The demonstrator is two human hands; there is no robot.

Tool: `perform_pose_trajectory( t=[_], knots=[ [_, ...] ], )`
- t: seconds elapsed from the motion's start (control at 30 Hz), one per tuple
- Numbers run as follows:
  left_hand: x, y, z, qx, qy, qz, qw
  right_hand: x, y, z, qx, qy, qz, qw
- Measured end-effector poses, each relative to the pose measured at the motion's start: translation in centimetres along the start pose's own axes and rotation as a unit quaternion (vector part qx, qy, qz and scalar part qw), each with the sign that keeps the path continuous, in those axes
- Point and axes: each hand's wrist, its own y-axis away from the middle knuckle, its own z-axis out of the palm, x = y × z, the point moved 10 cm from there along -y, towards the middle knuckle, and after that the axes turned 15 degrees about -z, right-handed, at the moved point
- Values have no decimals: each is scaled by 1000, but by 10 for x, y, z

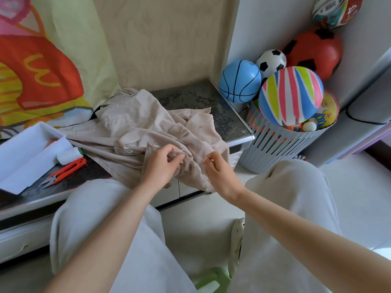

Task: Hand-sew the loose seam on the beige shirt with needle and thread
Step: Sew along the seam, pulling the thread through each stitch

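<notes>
The beige shirt [135, 132] lies crumpled on the dark top of the low table [201, 98]. It spreads from the back left towards the front right corner and spills over the front edge, where both hands work. The left hand [163, 163] has its fingers curled round a bunched fold of cloth with a frayed edge, probably the loose seam. The right hand [218, 172], just beside it, pinches the needle [205, 156] between thumb and forefinger. The cloth looks light, thin and limp, so it would slump and slide unless the seam is held taut close to the stitch. The best hold seems to be the one in use, a pinch on the fold just beside the sewing line. The needle is stiff, slim and slippery, and is best pinched along its shaft. Its long axis stands nearly upright in the view, leaning slightly, with the free end pointing away from the person. Whether that end is the tip or the eye is too small to tell. The thread is too fine to trace with certainty. The seam fold runs roughly from the left hand down towards the front edge. Orange snips [65, 171] and a white spool [67, 156] lie near the left front edge, beside a white box [27, 149].
</notes>
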Motion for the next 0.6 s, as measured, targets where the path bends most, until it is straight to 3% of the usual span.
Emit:
perform_pose_trajectory(
  t=[0.17,0.27,0.47,0.6],
  knots=[
    [7,2,-4,19,23,10,1000,41,24,-11,-80,144,84,983],
    [9,1,-6,26,36,13,999,51,29,-22,-84,192,99,973],
    [20,9,1,-17,73,35,997,19,9,-25,-21,106,26,994],
    [21,12,5,-53,62,48,995,3,-6,-7,-48,62,7,997]
  ],
)
